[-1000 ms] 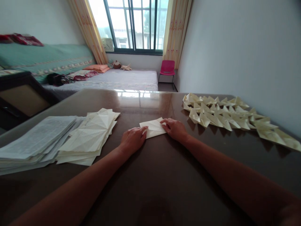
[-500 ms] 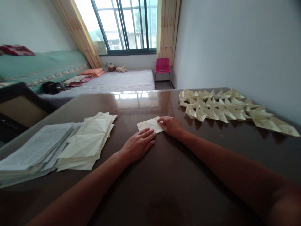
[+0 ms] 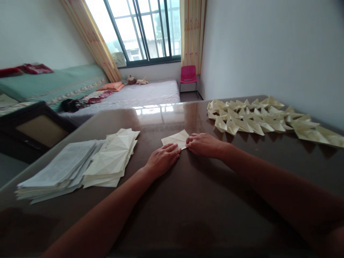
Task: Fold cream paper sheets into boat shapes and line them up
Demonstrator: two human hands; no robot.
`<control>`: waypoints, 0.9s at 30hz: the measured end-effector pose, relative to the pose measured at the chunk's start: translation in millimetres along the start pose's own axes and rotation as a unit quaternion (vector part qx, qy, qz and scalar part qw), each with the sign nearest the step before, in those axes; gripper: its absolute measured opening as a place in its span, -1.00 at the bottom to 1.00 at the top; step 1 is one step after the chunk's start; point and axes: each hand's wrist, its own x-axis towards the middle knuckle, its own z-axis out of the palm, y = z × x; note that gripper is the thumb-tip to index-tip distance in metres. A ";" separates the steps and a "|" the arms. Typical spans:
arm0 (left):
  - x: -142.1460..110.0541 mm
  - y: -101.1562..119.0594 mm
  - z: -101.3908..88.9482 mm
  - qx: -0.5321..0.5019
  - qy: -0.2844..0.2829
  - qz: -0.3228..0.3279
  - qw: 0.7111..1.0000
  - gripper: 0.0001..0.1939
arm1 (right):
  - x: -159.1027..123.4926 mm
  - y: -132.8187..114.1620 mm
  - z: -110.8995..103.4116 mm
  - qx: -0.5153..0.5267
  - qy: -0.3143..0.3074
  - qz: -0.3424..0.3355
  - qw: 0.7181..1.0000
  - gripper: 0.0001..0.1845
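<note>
A small cream sheet of folded paper lies on the brown table in front of me. My left hand rests flat over its near left edge, fingers stretched out and pressing it down. At the paper's right corner is my right hand, its fingers curled and pinching that edge. The fingertips of the right hand partly cover the corner. Creases run across the visible part of the sheet.
Left on the table lie a stack of creased cream sheets and a pile of printed papers. Several folded paper pieces stand in rows at the right, near the wall. Beyond are a bed and a pink chair.
My right hand has shifted slightly right and down along the paper's edge, its fingers more curled. The left hand stays on the sheet. The whole view has turned a little left.
</note>
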 end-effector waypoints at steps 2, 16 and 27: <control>1.1 -3.7 1.3 0.000 0.010 -0.009 1.000 -0.67 | -0.3 4.0 -1.3 -0.005 -0.006 0.010 1.000 -0.77; -4.2 -21.5 -3.3 -0.020 0.060 -0.009 0.998 -0.72 | -2.6 35.0 11.4 0.056 0.093 -0.026 0.994 -0.75; -11.2 -20.2 -9.7 -0.034 0.004 0.075 0.997 -0.63 | -2.2 -18.4 -27.3 0.063 0.007 -0.142 0.988 -0.84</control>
